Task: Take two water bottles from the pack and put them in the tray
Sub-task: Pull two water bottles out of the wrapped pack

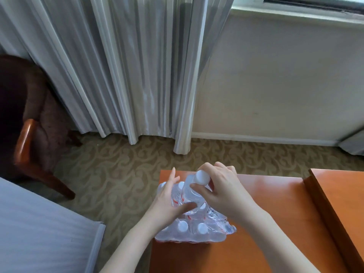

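A shrink-wrapped pack of water bottles (197,231) with white caps sits at the left end of an orange wooden table (266,223). My right hand (220,190) is shut around the neck of one clear bottle (194,187), which is tilted and raised partly out of the pack. My left hand (171,201) lies on top of the pack beside that bottle, fingers spread and thumb pressing on the plastic wrap. No tray is clearly recognisable; an orange raised edge (334,203) stands at the right.
A patterned carpet (118,174) lies beyond the table. A dark armchair (29,125) with wooden arms stands at the left before grey curtains (128,66). A white bed corner (39,233) is at the lower left.
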A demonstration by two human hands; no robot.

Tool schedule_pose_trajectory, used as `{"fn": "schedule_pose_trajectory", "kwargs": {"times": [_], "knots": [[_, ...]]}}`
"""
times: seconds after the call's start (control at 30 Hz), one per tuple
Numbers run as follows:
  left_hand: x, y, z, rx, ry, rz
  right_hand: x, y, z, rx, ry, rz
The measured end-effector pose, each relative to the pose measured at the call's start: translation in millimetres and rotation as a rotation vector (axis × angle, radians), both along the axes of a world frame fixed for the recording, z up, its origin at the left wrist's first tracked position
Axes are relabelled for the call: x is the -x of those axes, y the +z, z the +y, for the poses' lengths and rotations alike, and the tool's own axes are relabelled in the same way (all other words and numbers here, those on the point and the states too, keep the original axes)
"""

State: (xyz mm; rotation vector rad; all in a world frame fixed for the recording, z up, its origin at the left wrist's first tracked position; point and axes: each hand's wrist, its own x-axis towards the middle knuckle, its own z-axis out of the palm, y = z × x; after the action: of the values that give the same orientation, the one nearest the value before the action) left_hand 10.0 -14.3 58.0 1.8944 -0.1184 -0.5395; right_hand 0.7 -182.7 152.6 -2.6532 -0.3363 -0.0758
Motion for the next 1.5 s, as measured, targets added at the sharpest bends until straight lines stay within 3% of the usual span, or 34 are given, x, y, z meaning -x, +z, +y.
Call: {"fn": "schedule_pose_trajectory", "kwargs": {"times": [0.23,0.37,0.47,0.57,0.63,0.83,0.93,1.03,1.23,1.5], "knots": [[-8.0,55.6,-24.3,0.088,-0.078,-0.205,7.1,21.1,12.9,-0.002,0.047,-0.052],[-3.8,52.2,-24.5,0.103,0.037,-0.271,6.3,23.6,18.7,-0.022,0.065,-0.041],[-3.3,50.0,-24.2,0.099,0.132,-0.299,7.8,18.5,22.8,-0.166,0.003,-0.028],[-6.2,49.0,-18.0,0.153,0.204,-0.274,8.9,2.0,14.0,-0.454,-0.169,-0.059],[-9.3,49.0,-10.3,0.189,0.252,-0.250,6.4,-21.3,0.5,-0.501,-0.278,-0.066],[-17.3,53.5,10.1,0.267,0.318,-0.213,7.7,-125.6,-24.7,0.028,-0.140,0.296],[-18.8,55.9,17.4,0.272,0.341,-0.208,7.3,-162.7,-25.6,0.365,-0.055,0.352],[-20.2,54.2,23.8,0.267,0.352,-0.192,-0.2,-180.4,-20.6,0.517,-0.034,0.352],[-19.8,45.0,31.3,0.256,0.380,-0.198,-12.5,-192.8,-13.1,0.608,-0.071,0.368],[-20.9,40.4,33.4,0.258,0.379,-0.196,-8.7,-201.9,-11.4,0.416,-0.250,0.321]]}}
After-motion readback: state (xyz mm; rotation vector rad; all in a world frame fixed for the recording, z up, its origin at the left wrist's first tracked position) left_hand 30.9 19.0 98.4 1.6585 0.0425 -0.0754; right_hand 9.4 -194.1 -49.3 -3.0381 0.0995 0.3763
